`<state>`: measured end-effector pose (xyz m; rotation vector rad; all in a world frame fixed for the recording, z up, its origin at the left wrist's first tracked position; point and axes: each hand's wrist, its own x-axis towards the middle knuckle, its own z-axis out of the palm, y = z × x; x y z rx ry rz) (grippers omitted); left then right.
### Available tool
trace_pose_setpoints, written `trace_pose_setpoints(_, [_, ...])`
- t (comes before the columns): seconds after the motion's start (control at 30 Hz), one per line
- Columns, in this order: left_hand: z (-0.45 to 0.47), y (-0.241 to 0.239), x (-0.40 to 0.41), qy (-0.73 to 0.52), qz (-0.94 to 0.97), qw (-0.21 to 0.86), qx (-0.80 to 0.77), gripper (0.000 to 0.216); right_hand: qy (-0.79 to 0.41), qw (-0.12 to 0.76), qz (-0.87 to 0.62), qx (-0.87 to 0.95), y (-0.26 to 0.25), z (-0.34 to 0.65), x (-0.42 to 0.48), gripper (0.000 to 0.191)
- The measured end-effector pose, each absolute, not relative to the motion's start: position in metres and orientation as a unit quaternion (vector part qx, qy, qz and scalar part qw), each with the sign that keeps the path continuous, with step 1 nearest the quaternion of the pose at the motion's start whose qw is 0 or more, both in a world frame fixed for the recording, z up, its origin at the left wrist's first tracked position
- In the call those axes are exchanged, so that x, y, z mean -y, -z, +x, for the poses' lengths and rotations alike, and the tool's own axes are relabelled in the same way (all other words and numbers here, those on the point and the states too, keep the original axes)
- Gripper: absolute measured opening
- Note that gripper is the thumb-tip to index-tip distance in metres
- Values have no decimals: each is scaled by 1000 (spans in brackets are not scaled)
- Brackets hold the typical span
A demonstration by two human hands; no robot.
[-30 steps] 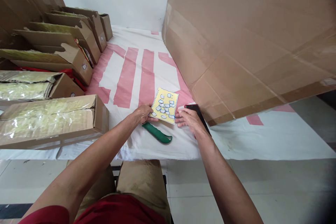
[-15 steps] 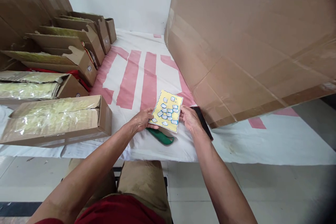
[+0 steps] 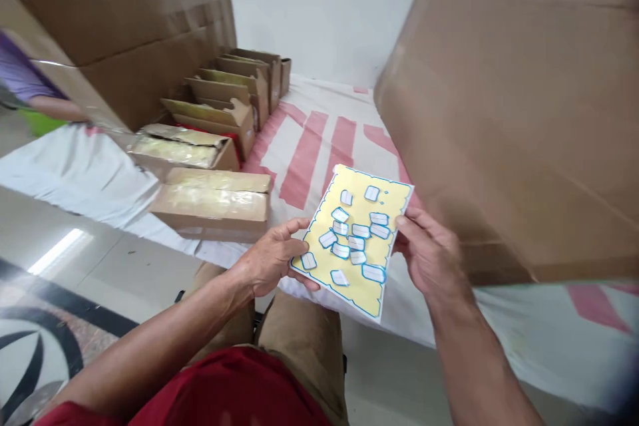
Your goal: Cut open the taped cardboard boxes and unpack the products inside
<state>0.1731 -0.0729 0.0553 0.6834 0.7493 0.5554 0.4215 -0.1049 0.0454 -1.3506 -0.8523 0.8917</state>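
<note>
A yellow card [image 3: 367, 286] with a white edge and a blue wavy border is held up over the table's front edge. Several small white pieces outlined in blue, like paper labels, lie scattered across its face. My left hand [image 3: 277, 253] grips the card's lower left edge, thumb on top and fingers beneath. On the opposite side, my right hand [image 3: 432, 246] pinches the right edge between thumb and fingers. The card is tilted toward me and hides the tabletop behind it.
Taped cardboard boxes [image 3: 214, 203] and several open ones [image 3: 239, 116] line the table's left side. A large cardboard panel [image 3: 519, 126] stands at right, another [image 3: 150, 26] at left. The white cloth [image 3: 319, 96] has pink stripes. Beyond the left panel shows another person's purple sleeve [image 3: 22, 73].
Both hands have lifted the card up and closer to me. The view has turned left, bringing another person's arm into sight. The green tool and black object on the table no longer show.
</note>
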Motion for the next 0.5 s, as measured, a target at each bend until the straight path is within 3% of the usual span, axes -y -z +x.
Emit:
trace_pose_setpoints(0.3, [31,-100,87,-351,319,795,-378,46,-497,546,-469,486,-85,299,64,36])
trace_pose_setpoints(0.5, [-62,-100,97,-428,260,725,-473,47,-583,437,-436,529,-91,220,40,59])
